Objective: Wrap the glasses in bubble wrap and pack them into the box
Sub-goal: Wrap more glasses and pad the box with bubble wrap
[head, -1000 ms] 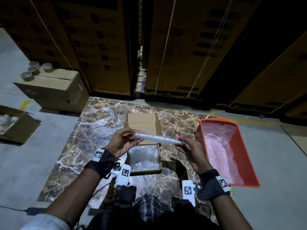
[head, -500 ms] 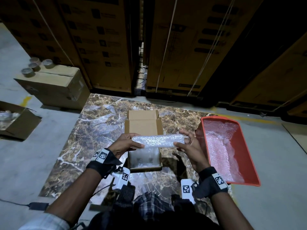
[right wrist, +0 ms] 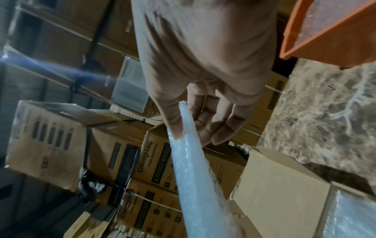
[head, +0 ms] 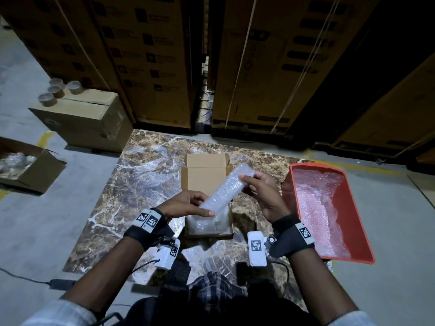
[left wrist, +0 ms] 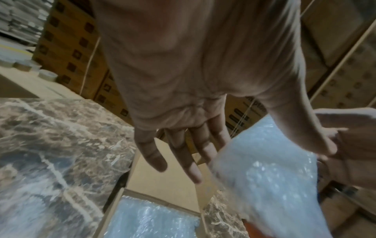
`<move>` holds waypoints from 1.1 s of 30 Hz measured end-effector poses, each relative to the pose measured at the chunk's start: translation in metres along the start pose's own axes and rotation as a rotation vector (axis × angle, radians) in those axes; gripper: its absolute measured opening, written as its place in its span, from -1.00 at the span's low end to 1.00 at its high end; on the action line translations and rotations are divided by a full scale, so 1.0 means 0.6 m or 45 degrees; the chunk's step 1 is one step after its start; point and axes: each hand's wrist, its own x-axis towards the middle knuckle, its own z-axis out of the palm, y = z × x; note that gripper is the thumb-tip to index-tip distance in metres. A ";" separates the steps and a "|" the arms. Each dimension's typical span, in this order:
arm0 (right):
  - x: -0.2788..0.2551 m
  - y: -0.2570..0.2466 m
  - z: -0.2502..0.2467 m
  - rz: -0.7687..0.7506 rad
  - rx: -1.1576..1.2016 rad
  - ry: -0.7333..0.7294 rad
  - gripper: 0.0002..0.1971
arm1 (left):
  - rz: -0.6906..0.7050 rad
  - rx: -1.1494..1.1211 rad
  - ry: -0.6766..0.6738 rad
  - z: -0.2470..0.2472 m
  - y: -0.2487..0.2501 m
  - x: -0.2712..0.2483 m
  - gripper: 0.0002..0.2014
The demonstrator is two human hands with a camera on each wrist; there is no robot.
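Our left hand (head: 186, 204) pinches the near end of the bubble-wrapped roll (head: 226, 188), thumb on top and fingers (left wrist: 191, 161) nearly straight beneath. The roll slants far-right above the open box (head: 207, 177) on the desk (head: 141, 180). Our right hand (head: 263, 194) pinches its far end, so lowering needs both.

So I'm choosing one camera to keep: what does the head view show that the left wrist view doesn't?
Head only: the red bin lined with bubble wrap, the tape rolls on a closed carton, the right hand pinching the bundle's far end.
Left wrist only: the left hand palm side, fingers nearly straight.
Both: the bubble-wrapped bundle, the open box, the marble slab.
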 end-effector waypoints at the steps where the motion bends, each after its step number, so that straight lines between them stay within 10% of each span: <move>1: 0.000 -0.003 0.005 -0.031 -0.056 -0.019 -0.78 | 0.035 0.019 0.017 0.004 0.009 -0.001 -0.54; 16: -0.010 -0.030 0.024 -0.167 -0.179 -0.035 -0.62 | 0.225 -0.092 0.036 0.038 0.070 -0.001 -0.64; 24: 0.018 0.003 0.030 0.057 0.071 0.095 -0.57 | 0.401 -0.167 -0.011 0.047 0.064 -0.002 -0.04; 33: 0.013 0.042 0.055 0.177 -0.020 -0.012 -0.95 | 0.452 0.046 0.198 0.044 0.059 0.002 -0.51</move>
